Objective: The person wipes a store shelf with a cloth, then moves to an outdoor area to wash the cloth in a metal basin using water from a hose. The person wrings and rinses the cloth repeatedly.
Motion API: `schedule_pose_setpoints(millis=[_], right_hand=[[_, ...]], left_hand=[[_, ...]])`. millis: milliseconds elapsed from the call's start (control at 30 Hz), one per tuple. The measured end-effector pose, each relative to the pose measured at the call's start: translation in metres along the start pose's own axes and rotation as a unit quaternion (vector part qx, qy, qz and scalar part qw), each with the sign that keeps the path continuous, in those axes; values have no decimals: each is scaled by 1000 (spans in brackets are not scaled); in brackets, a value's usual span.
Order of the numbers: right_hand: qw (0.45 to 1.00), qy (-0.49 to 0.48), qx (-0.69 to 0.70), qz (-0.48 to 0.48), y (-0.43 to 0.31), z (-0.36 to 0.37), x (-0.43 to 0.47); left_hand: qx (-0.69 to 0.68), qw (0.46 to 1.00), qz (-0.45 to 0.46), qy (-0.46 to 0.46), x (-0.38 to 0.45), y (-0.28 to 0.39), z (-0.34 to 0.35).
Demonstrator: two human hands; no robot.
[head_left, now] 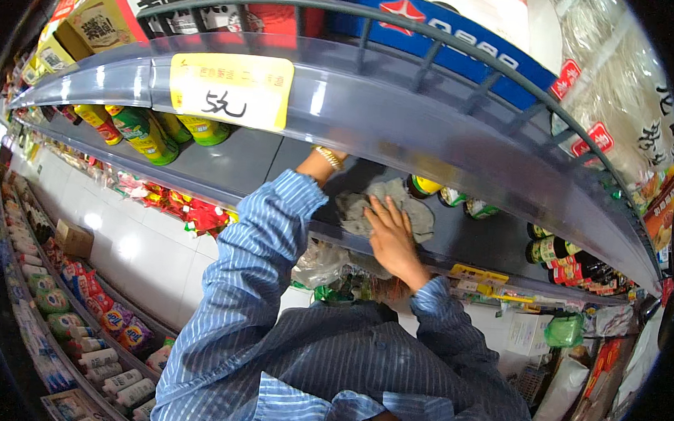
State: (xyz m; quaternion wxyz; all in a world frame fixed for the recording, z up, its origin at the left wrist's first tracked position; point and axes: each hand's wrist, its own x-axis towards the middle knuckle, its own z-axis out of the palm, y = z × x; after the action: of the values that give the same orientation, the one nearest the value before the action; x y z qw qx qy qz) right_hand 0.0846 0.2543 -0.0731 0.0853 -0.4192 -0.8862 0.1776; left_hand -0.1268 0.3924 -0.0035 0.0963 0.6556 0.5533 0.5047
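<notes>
A crumpled grey cloth (pixel 351 210) lies on the dark metal shelf board (pixel 236 161). My right hand (pixel 393 237) presses it down against the board, fingers spread over the top. My left hand (pixel 339 153), with a gold-coloured bracelet (pixel 327 158) at its wrist, reaches in under the upper shelf; its fingers are hidden behind the clear plastic edge strip (pixel 355 104). Just beyond the cloth stand dark bottles with yellow and green labels (pixel 422 185), their upper parts covered by the strip.
Green and yellow bottles (pixel 142 135) stand left on the board, dark sauce bottles (pixel 549 249) right. A wire guard rail (pixel 427 57) fronts cartons and bagged noodles above. Below are red packets (pixel 198 205). Across the tiled aisle (pixel 137 256) sit a cardboard box (pixel 75 238) and stocked shelves.
</notes>
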Motion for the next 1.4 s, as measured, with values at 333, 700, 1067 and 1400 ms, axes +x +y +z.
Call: schedule_pose_setpoints(millis=[333, 700, 1067, 1400], right_hand=[[1000, 4, -20, -13, -30, 72, 206], [999, 39, 22, 7, 40, 45, 291], [991, 45, 7, -129, -70, 58, 293], [947, -131, -18, -293, -110, 48, 183]], left_hand=[[146, 979, -103, 102, 11, -138, -105], [-8, 991, -12, 132, -60, -3, -160], [-56, 950, -75, 298, -273, 125, -258], [-66, 897, -192, 393, -363, 128, -292]])
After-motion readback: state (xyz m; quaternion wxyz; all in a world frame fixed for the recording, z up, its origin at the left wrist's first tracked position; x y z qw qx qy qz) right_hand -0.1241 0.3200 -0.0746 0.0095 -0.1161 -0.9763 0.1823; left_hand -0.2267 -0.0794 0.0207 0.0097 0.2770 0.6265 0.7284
